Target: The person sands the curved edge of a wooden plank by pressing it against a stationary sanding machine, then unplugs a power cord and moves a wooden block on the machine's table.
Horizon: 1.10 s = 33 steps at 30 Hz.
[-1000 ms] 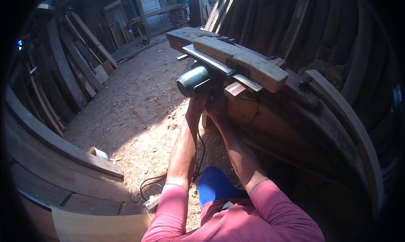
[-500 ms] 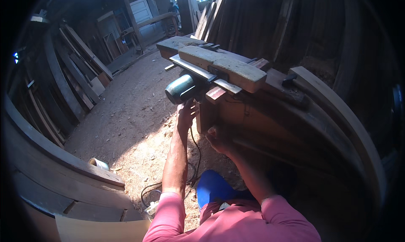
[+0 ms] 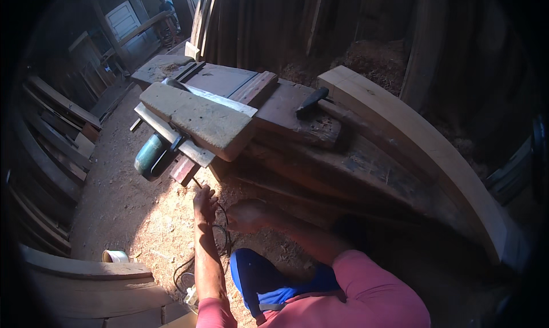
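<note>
My left hand (image 3: 205, 205) is closed, fingers pinched around a thin rod-like piece (image 3: 197, 182) just below the red-ended wooden block (image 3: 185, 171). My right hand (image 3: 246, 215) is beside it in shadow, near a dark cable (image 3: 222, 236); its fingers are blurred, and whether it holds anything is hidden. Above my left hand is a power tool with a green motor housing (image 3: 150, 155), mounted against a narrow wooden strip (image 3: 157, 124). A thick, worn wooden block (image 3: 194, 117) lies over the strip, at the edge of the workbench (image 3: 226, 79).
A dark hammer-like tool (image 3: 311, 102) lies on the bench. Along the right runs a long curved timber (image 3: 412, 128). More curved boards (image 3: 97, 291) and a white bucket (image 3: 115, 256) are at lower left. Planks (image 3: 63, 105) lean far left; shavings cover the floor (image 3: 166, 225).
The view has shifted right, so bench and power tool appear further left. My left hand has come away from beneath the motor and now pinches a thin piece. My right hand has moved nearer to it.
</note>
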Each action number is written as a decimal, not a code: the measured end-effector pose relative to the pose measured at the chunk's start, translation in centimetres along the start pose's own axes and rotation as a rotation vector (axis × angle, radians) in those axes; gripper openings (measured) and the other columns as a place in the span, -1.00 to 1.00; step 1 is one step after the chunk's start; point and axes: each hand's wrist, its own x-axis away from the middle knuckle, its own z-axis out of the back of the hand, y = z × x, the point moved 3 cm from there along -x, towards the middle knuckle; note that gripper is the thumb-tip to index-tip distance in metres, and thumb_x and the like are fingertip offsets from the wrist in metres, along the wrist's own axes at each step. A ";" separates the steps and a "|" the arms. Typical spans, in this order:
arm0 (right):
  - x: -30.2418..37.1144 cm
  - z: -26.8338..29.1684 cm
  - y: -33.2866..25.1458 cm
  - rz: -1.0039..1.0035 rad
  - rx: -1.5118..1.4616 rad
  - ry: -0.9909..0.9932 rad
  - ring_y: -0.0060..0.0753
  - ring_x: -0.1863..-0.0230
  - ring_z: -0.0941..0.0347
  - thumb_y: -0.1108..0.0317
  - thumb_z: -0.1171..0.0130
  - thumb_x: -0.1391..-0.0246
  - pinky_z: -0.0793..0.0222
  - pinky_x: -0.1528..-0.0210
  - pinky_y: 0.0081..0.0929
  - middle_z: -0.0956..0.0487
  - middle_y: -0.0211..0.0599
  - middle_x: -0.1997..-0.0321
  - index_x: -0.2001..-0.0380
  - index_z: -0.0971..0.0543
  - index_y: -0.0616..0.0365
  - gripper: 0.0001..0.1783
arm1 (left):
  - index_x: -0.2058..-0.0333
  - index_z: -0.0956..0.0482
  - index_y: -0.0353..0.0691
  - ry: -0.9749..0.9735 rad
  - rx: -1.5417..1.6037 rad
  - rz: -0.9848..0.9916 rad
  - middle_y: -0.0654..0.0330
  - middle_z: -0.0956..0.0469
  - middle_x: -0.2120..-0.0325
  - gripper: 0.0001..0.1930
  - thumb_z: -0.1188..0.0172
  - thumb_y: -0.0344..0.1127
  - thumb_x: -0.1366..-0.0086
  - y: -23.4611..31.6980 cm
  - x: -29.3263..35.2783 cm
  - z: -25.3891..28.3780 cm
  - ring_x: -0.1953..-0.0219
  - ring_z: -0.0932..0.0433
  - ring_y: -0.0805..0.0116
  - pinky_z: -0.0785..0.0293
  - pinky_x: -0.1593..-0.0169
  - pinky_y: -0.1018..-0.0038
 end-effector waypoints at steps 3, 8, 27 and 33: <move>2.9 -0.1 -0.6 0.031 0.004 -0.061 0.12 0.25 -0.65 -0.01 -0.18 -0.22 -0.53 0.15 -0.03 -0.67 0.08 0.37 0.36 -0.67 0.25 -0.54 | 0.21 -0.48 -0.06 0.162 0.025 0.286 0.38 -0.48 0.44 -0.82 -0.18 -0.12 -0.39 -1.2 3.1 -3.3 0.57 -0.35 0.58 -0.25 0.53 0.60; 13.1 14.0 -11.2 -0.025 -0.272 -0.120 0.18 0.16 -0.59 -0.02 -0.14 -0.26 -0.44 0.10 -0.02 -0.64 0.06 0.30 0.23 -0.62 0.20 -0.56 | 0.20 -0.54 -0.09 -0.055 0.052 0.388 0.33 -0.47 0.49 -0.85 -0.24 -0.20 -0.36 -3.7 8.8 -0.5 0.60 -0.38 0.50 -0.23 0.61 0.49; 38.7 22.5 -6.5 -1.068 0.077 0.352 0.14 -0.23 -0.38 0.26 -0.28 -0.17 -0.25 -0.31 0.00 -0.52 0.07 -0.15 -0.11 -0.45 0.23 -0.50 | -0.10 -0.56 -0.25 -0.578 -1.198 0.602 -0.14 -0.68 0.08 -0.42 -0.31 0.02 -0.22 10.9 42.5 -14.4 -0.02 -0.66 -0.03 -0.56 -0.10 0.23; 46.6 21.7 -6.6 -1.023 0.093 0.252 0.19 -0.30 -0.30 0.24 -0.30 -0.14 -0.19 -0.34 0.06 -0.47 0.06 -0.21 -0.20 -0.41 0.24 -0.40 | -0.06 -0.60 -0.23 -0.515 -1.124 0.537 -0.14 -0.68 0.12 -0.48 -0.27 -0.01 -0.24 11.5 39.8 -22.4 0.02 -0.67 0.01 -0.54 -0.07 0.22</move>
